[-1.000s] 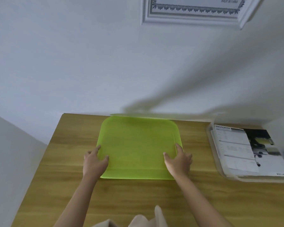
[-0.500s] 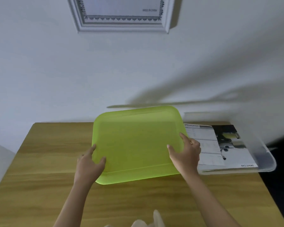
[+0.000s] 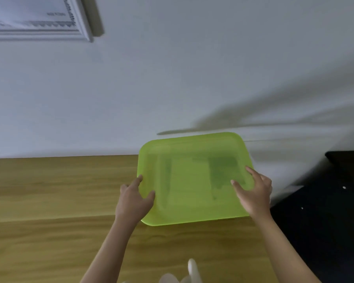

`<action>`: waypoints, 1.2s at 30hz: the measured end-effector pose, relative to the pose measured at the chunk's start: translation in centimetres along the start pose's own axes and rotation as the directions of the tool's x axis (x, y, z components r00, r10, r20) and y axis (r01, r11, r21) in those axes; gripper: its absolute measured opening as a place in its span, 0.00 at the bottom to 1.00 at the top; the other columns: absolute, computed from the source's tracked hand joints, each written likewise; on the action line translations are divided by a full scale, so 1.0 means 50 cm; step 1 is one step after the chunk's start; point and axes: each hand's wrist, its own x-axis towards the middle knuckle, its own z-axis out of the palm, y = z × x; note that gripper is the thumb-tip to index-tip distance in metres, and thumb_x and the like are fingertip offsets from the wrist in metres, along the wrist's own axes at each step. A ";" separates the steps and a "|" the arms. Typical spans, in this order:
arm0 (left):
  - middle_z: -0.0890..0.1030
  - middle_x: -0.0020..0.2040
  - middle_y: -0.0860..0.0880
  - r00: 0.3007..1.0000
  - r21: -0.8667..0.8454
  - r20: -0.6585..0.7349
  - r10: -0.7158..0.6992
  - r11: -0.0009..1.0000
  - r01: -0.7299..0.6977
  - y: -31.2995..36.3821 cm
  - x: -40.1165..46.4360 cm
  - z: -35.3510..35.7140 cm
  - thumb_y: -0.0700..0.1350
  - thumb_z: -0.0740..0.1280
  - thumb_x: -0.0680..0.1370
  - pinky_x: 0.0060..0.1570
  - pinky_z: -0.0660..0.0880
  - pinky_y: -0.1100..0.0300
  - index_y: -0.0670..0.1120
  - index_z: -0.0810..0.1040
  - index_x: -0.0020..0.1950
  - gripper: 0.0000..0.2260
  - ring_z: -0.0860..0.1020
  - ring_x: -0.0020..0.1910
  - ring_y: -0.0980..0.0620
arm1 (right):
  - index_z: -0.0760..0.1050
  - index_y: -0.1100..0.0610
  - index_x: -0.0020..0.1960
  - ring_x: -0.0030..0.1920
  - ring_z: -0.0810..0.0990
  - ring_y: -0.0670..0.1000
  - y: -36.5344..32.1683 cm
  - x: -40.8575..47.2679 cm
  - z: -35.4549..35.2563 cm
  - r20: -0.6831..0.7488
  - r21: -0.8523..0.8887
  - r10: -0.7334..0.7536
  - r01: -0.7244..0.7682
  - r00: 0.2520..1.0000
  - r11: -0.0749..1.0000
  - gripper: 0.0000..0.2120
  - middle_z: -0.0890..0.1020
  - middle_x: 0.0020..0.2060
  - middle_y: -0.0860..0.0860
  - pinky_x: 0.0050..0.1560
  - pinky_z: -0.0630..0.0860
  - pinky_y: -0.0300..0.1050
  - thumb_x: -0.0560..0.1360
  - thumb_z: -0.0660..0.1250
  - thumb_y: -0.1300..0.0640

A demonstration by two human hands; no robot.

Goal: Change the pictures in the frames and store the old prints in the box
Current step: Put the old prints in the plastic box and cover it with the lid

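A translucent lime-green lid [image 3: 192, 180] is held at the right end of the wooden table [image 3: 49, 201]. My left hand [image 3: 134, 199] grips its left edge and my right hand [image 3: 253, 190] grips its right edge. Dark shapes of prints show dimly through the lid, so the box lies under it, almost wholly hidden. A white picture frame [image 3: 39, 21] with a bordered print hangs on the wall at the upper left.
The white wall runs along the table's back edge. Right of the table the floor [image 3: 325, 211] is dark, and a dark object [image 3: 345, 160] stands at the far right. Pale cloth [image 3: 182, 276] shows at the bottom edge.
Both hands carried the green lid from the middle of the table to the right, over the box of prints. The view turned right, so the frame slid to the upper left.
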 end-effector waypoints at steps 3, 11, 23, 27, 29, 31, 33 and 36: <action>0.68 0.62 0.43 0.999 0.042 0.031 -0.010 0.999 0.008 0.047 -0.006 0.045 0.54 0.67 0.73 0.48 0.73 0.54 0.52 0.61 0.73 0.31 0.76 0.52 0.45 | 0.70 0.49 0.68 0.67 0.63 0.57 0.039 0.041 -0.029 0.015 -0.007 0.016 -0.016 1.000 1.000 0.29 0.65 0.64 0.56 0.63 0.66 0.53 0.69 0.74 0.52; 0.66 0.63 0.41 0.995 0.167 0.079 -0.068 0.985 0.054 0.105 0.003 0.110 0.54 0.64 0.74 0.52 0.73 0.51 0.50 0.59 0.74 0.31 0.75 0.56 0.41 | 0.71 0.50 0.67 0.67 0.64 0.56 0.094 0.103 -0.039 0.042 -0.028 0.072 -0.071 0.997 0.997 0.29 0.68 0.64 0.56 0.63 0.65 0.51 0.68 0.74 0.52; 0.66 0.63 0.41 0.994 0.242 0.031 -0.107 0.966 0.097 0.101 0.023 0.120 0.53 0.64 0.74 0.55 0.74 0.47 0.51 0.57 0.74 0.31 0.74 0.57 0.37 | 0.69 0.49 0.68 0.67 0.60 0.58 0.108 0.105 -0.018 0.134 -0.061 0.099 -0.092 0.986 0.994 0.29 0.67 0.63 0.56 0.61 0.67 0.53 0.70 0.73 0.49; 0.66 0.63 0.41 0.995 0.255 0.012 -0.101 0.962 0.095 0.101 0.023 0.126 0.53 0.63 0.74 0.53 0.73 0.48 0.51 0.56 0.75 0.31 0.74 0.57 0.37 | 0.68 0.50 0.69 0.67 0.60 0.57 0.108 0.105 -0.021 0.150 -0.079 0.093 -0.082 0.984 0.994 0.29 0.67 0.63 0.56 0.60 0.67 0.51 0.70 0.72 0.48; 0.67 0.62 0.41 0.996 0.251 -0.002 -0.094 0.964 0.092 0.097 0.023 0.129 0.53 0.63 0.74 0.53 0.74 0.47 0.51 0.57 0.75 0.31 0.74 0.56 0.37 | 0.68 0.50 0.69 0.67 0.61 0.57 0.108 0.104 -0.022 0.152 -0.090 0.080 -0.066 0.985 0.994 0.30 0.68 0.63 0.56 0.61 0.67 0.51 0.70 0.72 0.48; 0.67 0.61 0.41 0.996 0.243 -0.018 -0.086 0.966 0.087 0.093 0.021 0.132 0.52 0.64 0.74 0.53 0.74 0.47 0.51 0.57 0.75 0.31 0.74 0.56 0.37 | 0.68 0.50 0.69 0.67 0.61 0.57 0.111 0.103 -0.022 0.146 -0.102 0.068 -0.054 0.987 0.993 0.30 0.68 0.63 0.56 0.61 0.66 0.51 0.70 0.72 0.47; 0.67 0.61 0.41 0.996 0.238 -0.032 -0.081 0.967 0.086 0.090 0.018 0.135 0.52 0.63 0.74 0.52 0.73 0.48 0.51 0.57 0.75 0.31 0.73 0.56 0.37 | 0.67 0.50 0.70 0.67 0.61 0.58 0.112 0.100 -0.019 0.154 -0.115 0.076 -0.058 0.985 0.992 0.30 0.68 0.64 0.56 0.61 0.68 0.52 0.70 0.72 0.46; 0.67 0.62 0.42 0.996 0.309 -0.049 -0.071 0.947 0.083 0.084 0.017 0.135 0.53 0.62 0.75 0.49 0.68 0.53 0.51 0.57 0.75 0.30 0.71 0.57 0.37 | 0.66 0.49 0.70 0.68 0.61 0.58 0.113 0.093 -0.013 0.154 -0.140 0.089 -0.067 0.984 0.988 0.31 0.67 0.65 0.56 0.61 0.68 0.53 0.71 0.71 0.45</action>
